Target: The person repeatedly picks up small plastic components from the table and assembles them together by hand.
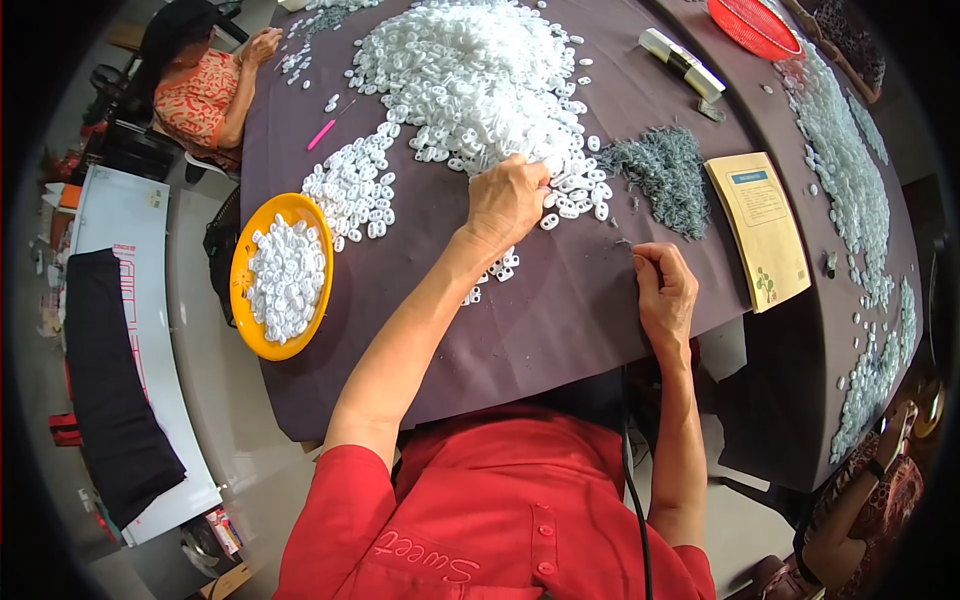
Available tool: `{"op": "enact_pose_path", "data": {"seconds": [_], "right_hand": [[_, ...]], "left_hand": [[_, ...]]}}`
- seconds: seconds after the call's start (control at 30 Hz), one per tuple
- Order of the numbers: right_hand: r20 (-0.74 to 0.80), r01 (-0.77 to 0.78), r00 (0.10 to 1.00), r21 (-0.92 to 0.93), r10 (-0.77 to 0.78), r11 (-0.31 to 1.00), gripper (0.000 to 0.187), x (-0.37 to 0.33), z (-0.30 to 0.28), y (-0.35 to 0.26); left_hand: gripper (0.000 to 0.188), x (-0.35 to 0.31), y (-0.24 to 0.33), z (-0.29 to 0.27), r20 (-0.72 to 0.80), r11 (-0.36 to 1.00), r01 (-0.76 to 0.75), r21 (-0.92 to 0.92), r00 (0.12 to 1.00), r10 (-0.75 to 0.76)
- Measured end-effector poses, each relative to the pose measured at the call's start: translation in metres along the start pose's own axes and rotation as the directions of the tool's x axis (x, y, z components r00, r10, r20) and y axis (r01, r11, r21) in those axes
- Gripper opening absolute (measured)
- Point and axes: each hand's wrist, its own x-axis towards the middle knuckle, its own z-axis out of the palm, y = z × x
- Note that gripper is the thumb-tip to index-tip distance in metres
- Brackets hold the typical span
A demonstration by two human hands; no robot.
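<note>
My left hand (pixel 508 203) reaches to the near edge of a big heap of small white oval plastic pieces with two holes (pixel 470 75). Its fingers are closed in a pinch; whatever is between them is hidden. My right hand (pixel 668 290) is just above the cloth, thumb and forefinger pressed together. Close to those fingertips is a tiny grey wisp (pixel 625 242); I cannot make out whether they hold it. A pile of grey-green scraps (pixel 665 175) lies beyond my right hand. Several white pieces (pixel 503 264) lie below my left wrist, partly covered by it.
A yellow oval bowl (pixel 318 318) of white pieces stands left, beside a smaller heap (pixel 350 185) and a pink-handled tool (pixel 322 133). A tan booklet (pixel 760 230) lies right; beyond are a clear-and-black case (pixel 682 64) and red basket (pixel 755 28). Other people sit far left and lower right.
</note>
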Motion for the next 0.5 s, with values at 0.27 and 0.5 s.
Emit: {"op": "enact_pose_path", "data": {"seconds": [0.27, 0.5], "right_hand": [[-0.021, 0.006, 1.000, 0.061, -0.005, 0.998, 0.008, -0.003, -0.002, 0.006], [0.014, -0.151, 0.988, 0.145, 0.151, 0.978, 0.007, -0.009, 0.008, -0.008]], "left_hand": [[0.009, -0.006, 0.001, -0.003, -0.016, 0.999, -0.005, -0.034, 1.000, 0.005], [0.011, -0.041, 0.016, -0.021, 0.298, 0.366, 0.432, -0.824, 0.881, -0.367]]}}
